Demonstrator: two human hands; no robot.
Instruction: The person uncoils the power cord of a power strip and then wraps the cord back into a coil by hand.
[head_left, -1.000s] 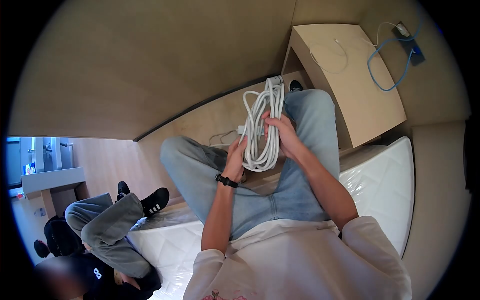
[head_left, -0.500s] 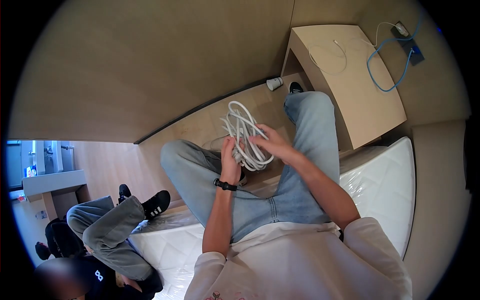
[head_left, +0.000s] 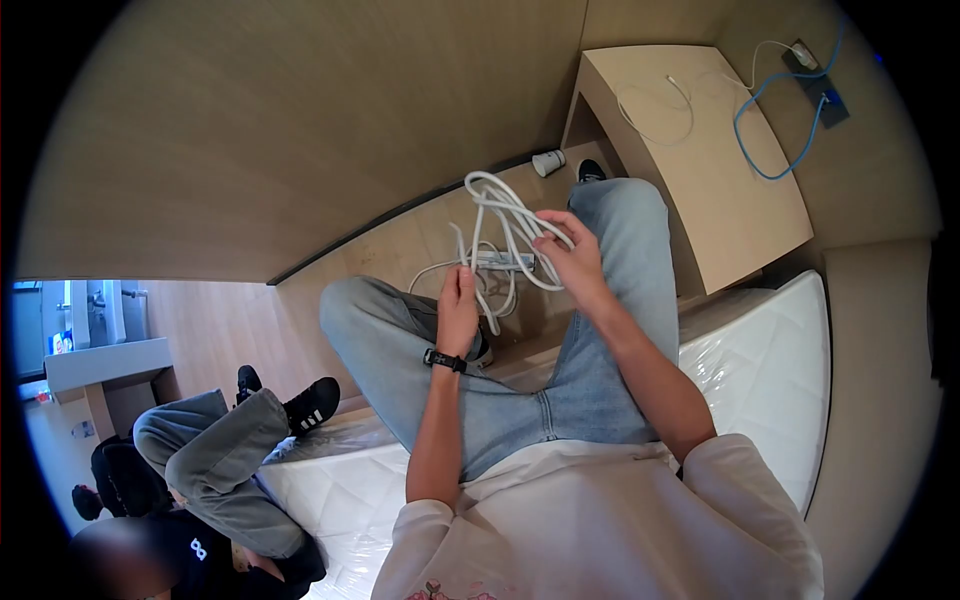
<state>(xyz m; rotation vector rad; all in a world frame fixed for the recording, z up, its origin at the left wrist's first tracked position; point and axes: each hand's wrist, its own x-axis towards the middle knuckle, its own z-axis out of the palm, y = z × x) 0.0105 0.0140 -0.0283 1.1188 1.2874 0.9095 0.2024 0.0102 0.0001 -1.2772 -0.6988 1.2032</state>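
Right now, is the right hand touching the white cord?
Touching. The head view shows the right hand gripping loops of the white cord, with strands passing between thumb and fingers.

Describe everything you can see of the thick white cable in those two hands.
The white cable looks smooth and round, with what seems a plastic sheath. It lies in loose, uneven loops, not straightened out. The right hand grips the bunch at one side; the left hand pinches another stretch, part of which shows above its fingers. The loops between them hang over the wood-look floor, partly in front of what looks like a power strip. Whether the two connect is unclear.
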